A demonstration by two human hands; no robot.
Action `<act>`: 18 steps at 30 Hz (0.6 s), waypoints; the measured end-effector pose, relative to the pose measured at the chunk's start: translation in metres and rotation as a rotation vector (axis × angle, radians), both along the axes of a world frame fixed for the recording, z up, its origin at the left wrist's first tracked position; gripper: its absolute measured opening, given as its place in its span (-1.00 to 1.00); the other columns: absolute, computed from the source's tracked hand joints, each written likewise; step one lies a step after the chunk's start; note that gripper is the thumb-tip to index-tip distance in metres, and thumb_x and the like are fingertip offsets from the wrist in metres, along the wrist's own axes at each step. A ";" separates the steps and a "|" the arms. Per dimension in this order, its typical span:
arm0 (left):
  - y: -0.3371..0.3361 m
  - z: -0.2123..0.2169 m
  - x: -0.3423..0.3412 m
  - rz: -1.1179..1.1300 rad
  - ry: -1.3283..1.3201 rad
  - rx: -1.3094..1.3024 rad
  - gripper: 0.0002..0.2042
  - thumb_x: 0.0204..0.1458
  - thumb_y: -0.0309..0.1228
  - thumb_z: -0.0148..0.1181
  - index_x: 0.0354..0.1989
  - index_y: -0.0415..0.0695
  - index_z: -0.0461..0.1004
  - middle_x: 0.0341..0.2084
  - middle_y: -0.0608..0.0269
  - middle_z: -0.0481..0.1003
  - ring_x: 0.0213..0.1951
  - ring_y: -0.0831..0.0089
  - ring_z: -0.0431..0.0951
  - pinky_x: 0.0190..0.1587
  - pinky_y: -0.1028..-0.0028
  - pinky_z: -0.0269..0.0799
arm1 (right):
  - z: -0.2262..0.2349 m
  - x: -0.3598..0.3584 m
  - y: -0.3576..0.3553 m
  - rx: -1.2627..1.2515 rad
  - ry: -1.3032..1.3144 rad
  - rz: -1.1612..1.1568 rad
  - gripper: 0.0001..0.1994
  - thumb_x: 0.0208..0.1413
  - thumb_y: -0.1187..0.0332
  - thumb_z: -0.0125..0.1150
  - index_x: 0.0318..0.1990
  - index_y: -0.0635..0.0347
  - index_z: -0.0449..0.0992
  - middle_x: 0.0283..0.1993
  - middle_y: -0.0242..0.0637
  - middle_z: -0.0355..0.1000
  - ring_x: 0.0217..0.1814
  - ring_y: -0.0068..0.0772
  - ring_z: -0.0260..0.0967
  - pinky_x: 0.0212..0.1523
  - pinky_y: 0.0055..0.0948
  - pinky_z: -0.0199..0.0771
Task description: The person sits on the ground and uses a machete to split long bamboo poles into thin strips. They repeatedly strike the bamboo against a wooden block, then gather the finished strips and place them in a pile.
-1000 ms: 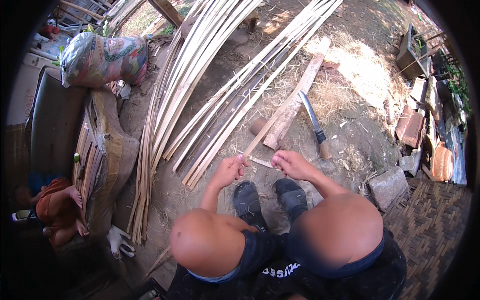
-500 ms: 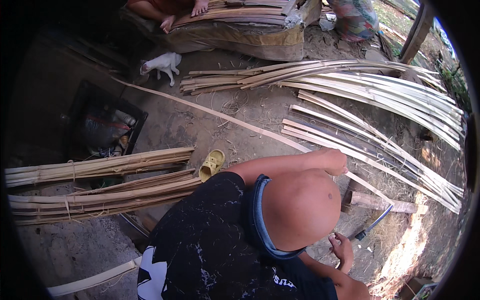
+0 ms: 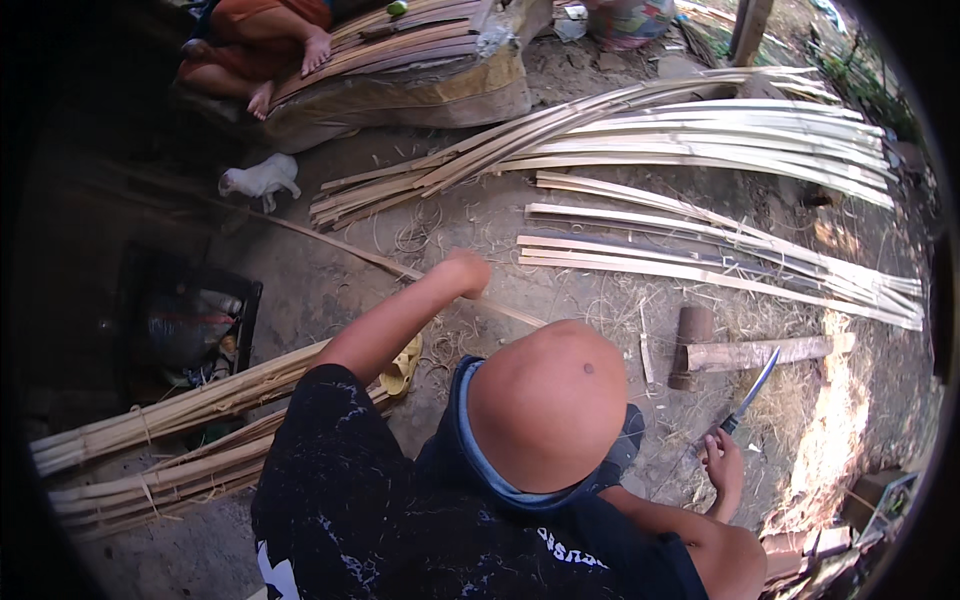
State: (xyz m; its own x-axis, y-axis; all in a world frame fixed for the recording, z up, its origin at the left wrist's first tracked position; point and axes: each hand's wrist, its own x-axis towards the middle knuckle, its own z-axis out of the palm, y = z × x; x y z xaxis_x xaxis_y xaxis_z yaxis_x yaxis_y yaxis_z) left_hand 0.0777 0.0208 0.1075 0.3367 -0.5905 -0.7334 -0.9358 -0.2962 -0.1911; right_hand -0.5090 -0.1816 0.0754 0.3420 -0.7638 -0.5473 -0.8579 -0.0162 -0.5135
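Left of the long, dark-handled steel knife (image 3: 756, 386), the left hand (image 3: 465, 273) is holding a thin, tan wooden strip (image 3: 350, 247) clamped in its fingers. The right hand (image 3: 724, 464) is resting by the handle, its grip impossible to tell. Slipping along rough edges could be causing splinters.

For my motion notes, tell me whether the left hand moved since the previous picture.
Yes; the left hand has moved leftward in view, away from the wooden slab.
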 end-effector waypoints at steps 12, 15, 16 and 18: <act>-0.125 -0.029 -0.053 -0.058 0.461 -0.547 -0.61 0.18 -0.21 0.15 0.09 -0.17 0.50 0.03 -0.13 0.49 0.10 -0.01 0.48 0.14 0.15 0.41 | -0.086 -0.021 0.010 -0.349 0.208 -0.178 -0.24 0.11 0.12 0.32 0.41 0.12 0.13 0.04 0.29 0.39 0.07 0.34 0.39 0.07 0.06 0.43; -0.187 -0.084 -0.086 -0.098 0.476 -0.678 -0.66 0.18 -0.23 0.15 0.03 -0.18 0.52 -0.05 -0.12 0.52 0.05 -0.05 0.51 0.10 0.12 0.43 | -0.096 -0.035 0.018 -0.378 0.166 -0.243 -0.21 0.05 0.17 0.36 0.40 0.13 0.11 -0.03 0.24 0.44 0.03 0.30 0.41 0.04 0.04 0.44; -0.196 -0.093 -0.097 -0.097 0.424 -0.703 -0.68 0.18 -0.23 0.15 -0.01 -0.19 0.53 -0.07 -0.12 0.53 0.03 -0.05 0.51 0.09 0.12 0.44 | -0.092 -0.026 0.017 -0.383 0.136 -0.261 -0.22 0.05 0.18 0.35 0.39 0.13 0.12 -0.06 0.23 0.45 0.02 0.29 0.42 0.04 0.03 0.44; -0.207 -0.112 -0.107 -0.137 0.321 -0.758 -0.71 0.17 -0.24 0.15 -0.09 -0.21 0.52 -0.10 -0.13 0.53 -0.01 -0.07 0.53 0.05 0.10 0.45 | -0.085 -0.014 0.013 -0.265 0.037 -0.367 -0.23 -0.06 0.29 0.37 0.34 0.14 0.18 -0.21 0.14 0.49 -0.08 0.20 0.47 -0.03 -0.02 0.46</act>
